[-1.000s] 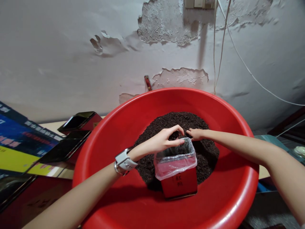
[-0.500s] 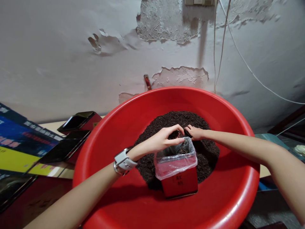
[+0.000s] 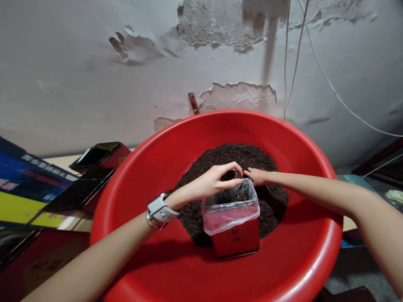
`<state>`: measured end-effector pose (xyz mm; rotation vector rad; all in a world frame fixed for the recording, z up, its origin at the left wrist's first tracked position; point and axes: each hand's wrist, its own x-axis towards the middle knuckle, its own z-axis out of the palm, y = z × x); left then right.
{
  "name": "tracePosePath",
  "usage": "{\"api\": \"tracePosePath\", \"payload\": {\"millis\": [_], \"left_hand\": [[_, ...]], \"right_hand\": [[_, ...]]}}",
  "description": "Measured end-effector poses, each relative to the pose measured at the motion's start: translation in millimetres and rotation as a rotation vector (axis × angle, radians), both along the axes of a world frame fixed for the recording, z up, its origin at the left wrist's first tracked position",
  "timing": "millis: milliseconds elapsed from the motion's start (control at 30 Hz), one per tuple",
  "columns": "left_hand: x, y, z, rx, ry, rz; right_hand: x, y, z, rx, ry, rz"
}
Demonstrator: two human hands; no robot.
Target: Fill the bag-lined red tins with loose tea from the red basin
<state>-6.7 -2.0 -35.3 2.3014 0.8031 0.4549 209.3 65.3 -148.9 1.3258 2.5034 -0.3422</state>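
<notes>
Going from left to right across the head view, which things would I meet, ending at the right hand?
Printed panel, tin near the wall, watch, left hand, right hand.

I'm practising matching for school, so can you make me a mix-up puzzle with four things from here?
1. Strap
2. Bag
3. Heap
4. Left hand

A. dark, lying in the tub
B. curled near the tin
C. white
D. see-through, folded over the tin's rim

Pairs: 1-C, 2-D, 3-A, 4-B
</notes>
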Motion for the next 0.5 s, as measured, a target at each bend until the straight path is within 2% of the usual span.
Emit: {"api": "tracePosePath", "payload": {"millis": [267, 500], "left_hand": [[-0.3, 0.6, -1.9, 0.002, 0.002, -0.013], [-1.3, 0.9, -3.3, 0.005, 0.001, -0.015]], "right_hand": [[0.7, 0.5, -4.7, -0.038, -0.103, -0.035], [0.0, -2.0, -0.2, -0.078, -0.177, -0.037]]}}
